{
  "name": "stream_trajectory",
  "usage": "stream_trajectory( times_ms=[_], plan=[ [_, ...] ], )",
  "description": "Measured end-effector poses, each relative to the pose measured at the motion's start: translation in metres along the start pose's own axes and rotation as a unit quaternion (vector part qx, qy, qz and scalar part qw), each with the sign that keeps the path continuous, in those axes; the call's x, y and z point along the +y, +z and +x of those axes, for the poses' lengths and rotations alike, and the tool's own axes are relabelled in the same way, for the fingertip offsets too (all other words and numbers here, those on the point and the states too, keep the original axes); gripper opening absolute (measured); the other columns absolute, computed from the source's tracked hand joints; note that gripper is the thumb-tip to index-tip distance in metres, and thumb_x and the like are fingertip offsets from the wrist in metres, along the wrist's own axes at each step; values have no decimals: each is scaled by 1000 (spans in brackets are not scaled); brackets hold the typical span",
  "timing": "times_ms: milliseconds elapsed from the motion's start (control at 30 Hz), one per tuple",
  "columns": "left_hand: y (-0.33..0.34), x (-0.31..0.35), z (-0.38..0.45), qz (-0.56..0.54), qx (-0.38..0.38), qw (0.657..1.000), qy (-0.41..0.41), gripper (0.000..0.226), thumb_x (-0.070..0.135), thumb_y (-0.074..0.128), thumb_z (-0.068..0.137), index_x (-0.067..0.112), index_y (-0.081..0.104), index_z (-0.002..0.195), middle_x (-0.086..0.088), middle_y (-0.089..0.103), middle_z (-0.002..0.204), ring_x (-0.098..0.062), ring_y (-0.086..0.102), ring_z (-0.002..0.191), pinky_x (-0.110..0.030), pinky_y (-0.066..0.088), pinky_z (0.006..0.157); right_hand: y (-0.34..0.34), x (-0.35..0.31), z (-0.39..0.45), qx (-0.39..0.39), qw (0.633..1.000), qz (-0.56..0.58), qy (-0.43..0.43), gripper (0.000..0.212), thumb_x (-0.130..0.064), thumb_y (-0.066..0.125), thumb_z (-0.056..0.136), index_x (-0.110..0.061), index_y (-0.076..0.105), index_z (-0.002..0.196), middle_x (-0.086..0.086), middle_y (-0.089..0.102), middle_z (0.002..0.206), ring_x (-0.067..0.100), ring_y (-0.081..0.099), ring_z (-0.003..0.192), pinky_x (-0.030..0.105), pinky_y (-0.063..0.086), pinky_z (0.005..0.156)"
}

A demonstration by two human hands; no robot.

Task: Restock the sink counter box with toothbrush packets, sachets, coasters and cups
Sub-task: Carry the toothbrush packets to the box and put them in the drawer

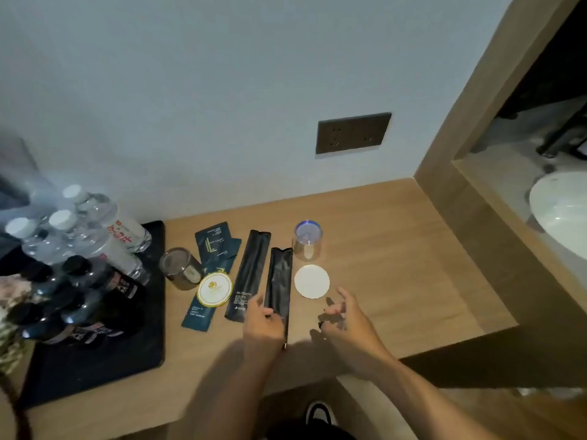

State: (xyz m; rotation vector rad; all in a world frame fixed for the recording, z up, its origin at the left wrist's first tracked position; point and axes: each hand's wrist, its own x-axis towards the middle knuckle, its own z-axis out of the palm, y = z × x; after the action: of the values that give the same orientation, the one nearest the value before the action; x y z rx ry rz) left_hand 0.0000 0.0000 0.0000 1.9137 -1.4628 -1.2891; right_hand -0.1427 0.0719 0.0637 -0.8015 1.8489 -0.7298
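Observation:
Two long black toothbrush packets lie side by side on the wooden counter. My left hand pinches the near end of the right packet; the left packet lies free. My right hand hovers just right of it, fingers loosely curled and holding nothing. A white coaster lies beyond my right hand, with an upturned clear cup behind it. Dark teal sachets lie to the left, a gold-rimmed coaster on top of one, beside a second cup. No box is in view.
A black tray at the left holds several water bottles and dark bottles. A wall socket sits above the counter. A wooden frame at the right borders a white sink basin. A shoe shows below the counter edge.

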Motion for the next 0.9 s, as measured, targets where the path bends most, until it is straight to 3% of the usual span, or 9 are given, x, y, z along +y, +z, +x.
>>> stream_trajectory(
  times_ms=[67,167,333,467,600,733,900],
  plan=[
    [4,-6,7,33,34,999,0,40,4,52,88,8,51,127,-8,56,112,-21,55,101,-35,47,92,1,0,11,-22,999,2,24,71,-14,59,88,-28,20,147,-5,55,113,2,53,90,13,37,59],
    [8,-13,10,123,24,992,3,25,13,60,87,11,54,112,-11,51,118,-28,54,107,-38,47,93,4,2,24,-27,999,-17,31,63,-11,55,88,-22,29,144,-1,61,112,8,53,94,7,41,58],
    [13,-14,10,227,32,973,27,45,28,67,85,14,46,122,-10,43,127,-28,41,118,-37,39,97,13,-2,32,-10,999,-43,26,56,-12,54,88,-21,34,139,-6,61,110,9,54,101,7,36,64],
    [13,-11,15,168,-9,986,16,48,22,68,85,14,39,123,-7,45,127,-28,57,111,-40,51,85,14,-5,36,20,999,-7,42,47,-7,57,86,-14,41,130,-3,60,106,21,57,110,32,47,90],
    [6,-11,18,82,-74,994,-19,31,21,63,88,17,50,116,-4,65,109,-19,62,92,-34,53,79,13,-16,33,22,998,-48,31,40,-7,58,90,-16,45,126,-2,54,110,14,54,100,20,40,82],
    [-13,-3,9,-43,-64,997,-29,25,17,60,91,18,53,114,3,63,94,-11,62,84,-27,51,69,10,-29,31,39,998,-45,7,43,-9,58,89,-15,49,130,3,52,123,16,55,104,20,38,83],
    [-41,17,-6,-138,-78,986,47,19,16,64,89,27,55,102,-2,70,89,-21,71,82,-46,58,75,12,-61,38,74,995,57,-19,41,-17,62,87,-20,51,126,-2,56,118,16,59,92,29,47,82]
  ],
)
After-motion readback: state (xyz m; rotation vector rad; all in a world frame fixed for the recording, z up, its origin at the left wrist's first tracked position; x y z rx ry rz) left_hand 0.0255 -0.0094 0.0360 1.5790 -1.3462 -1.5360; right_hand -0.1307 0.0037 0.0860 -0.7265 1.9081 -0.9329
